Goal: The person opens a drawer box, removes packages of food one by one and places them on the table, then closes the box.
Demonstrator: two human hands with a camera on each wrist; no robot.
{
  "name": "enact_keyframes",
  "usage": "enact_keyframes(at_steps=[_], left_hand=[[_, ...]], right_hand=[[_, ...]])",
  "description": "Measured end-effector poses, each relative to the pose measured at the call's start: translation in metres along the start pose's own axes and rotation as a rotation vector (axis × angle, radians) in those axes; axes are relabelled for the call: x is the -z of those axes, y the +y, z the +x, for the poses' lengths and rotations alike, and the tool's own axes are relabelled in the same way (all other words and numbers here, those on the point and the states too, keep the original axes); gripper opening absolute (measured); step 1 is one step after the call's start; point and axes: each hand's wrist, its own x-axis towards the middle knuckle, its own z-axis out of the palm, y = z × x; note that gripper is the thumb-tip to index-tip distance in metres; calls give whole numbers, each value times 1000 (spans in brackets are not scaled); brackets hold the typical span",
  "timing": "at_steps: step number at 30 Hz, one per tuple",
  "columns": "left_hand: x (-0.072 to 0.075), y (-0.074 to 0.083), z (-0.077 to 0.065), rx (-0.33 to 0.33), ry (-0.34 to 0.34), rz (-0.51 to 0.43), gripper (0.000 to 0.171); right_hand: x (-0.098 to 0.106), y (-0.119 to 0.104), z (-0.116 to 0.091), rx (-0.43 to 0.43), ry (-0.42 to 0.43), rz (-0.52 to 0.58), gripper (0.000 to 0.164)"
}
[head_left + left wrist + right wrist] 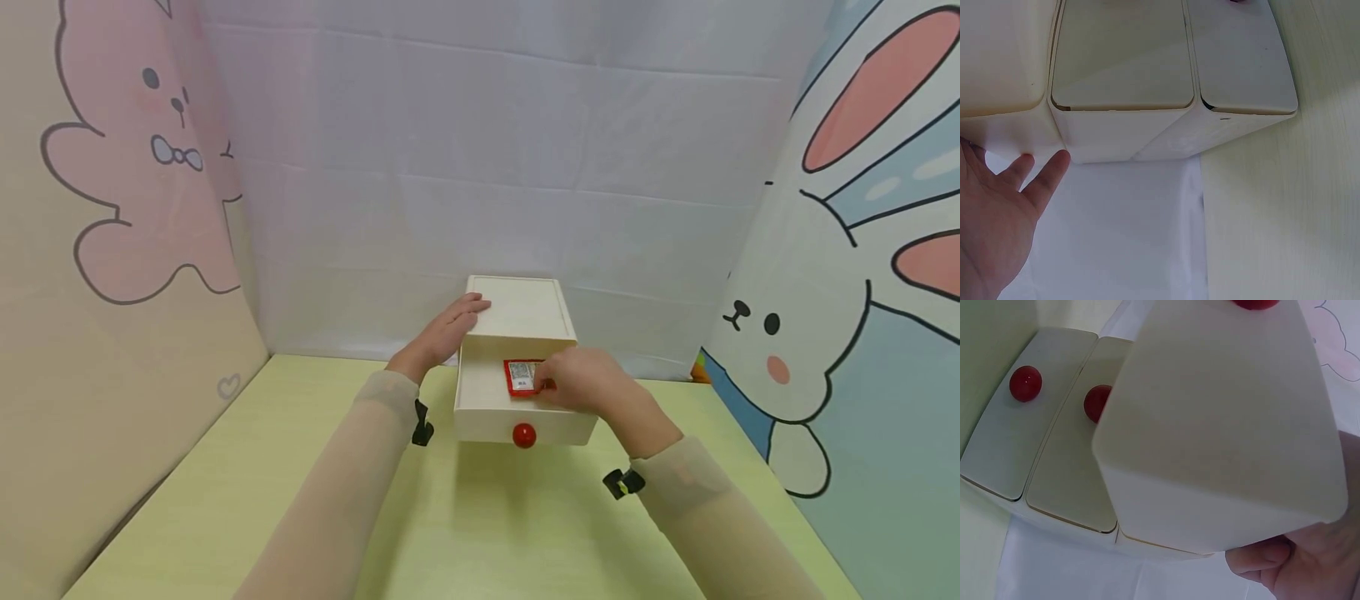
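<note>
A small white drawer cabinet (521,305) stands near the back of the table with its top drawer (487,425) pulled out. A red knob (524,435) sits on that drawer's front. Inside lies a flat red packet (521,378) with a pale printed label. My right hand (585,383) reaches over the drawer's right wall, its curled fingers pinching the packet's right end; the fingertips are partly hidden. With straight, spread fingers, my left hand (441,335) rests against the cabinet's upper left edge. The left wrist view shows the same hand (1004,219) beside the cabinet's side.
Below the pulled-out drawer, two pushed-in drawers show, one with a red knob (1025,384) and the other with a second knob (1097,403). A white cloth (487,167) hangs behind the cabinet. Cartoon-printed panels (862,375) flank the pale yellow-green table (300,433).
</note>
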Motion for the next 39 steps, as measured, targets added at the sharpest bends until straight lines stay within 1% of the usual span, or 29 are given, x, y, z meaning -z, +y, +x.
enact_keyframes(at_steps=[6, 11, 17, 20, 25, 29, 35, 39], left_hand=[[-1, 0, 0, 3, -2, -5, 56], [-1, -1, 0, -6, -2, -2, 56], [0, 0, 0, -12, -6, -6, 56], [1, -1, -1, -7, -4, -7, 56], [1, -1, -1, 3, 0, -4, 56], [0, 0, -2, 12, 7, -8, 56], [0, 3, -3, 7, 5, -7, 56], [0, 3, -3, 7, 5, -10, 56]], right_hand=[[-3, 3, -2, 16, 72, 24, 12], [-6, 8, -7, 2, 140, 58, 7], [-7, 14, -13, -6, 256, 156, 4], [-7, 16, -15, -39, 280, 268, 5], [-12, 22, -17, -118, 320, 518, 9], [-18, 28, -19, -166, 358, 666, 14], [-24, 38, -21, -238, 355, 913, 21], [-24, 43, -24, -270, 357, 1034, 26]])
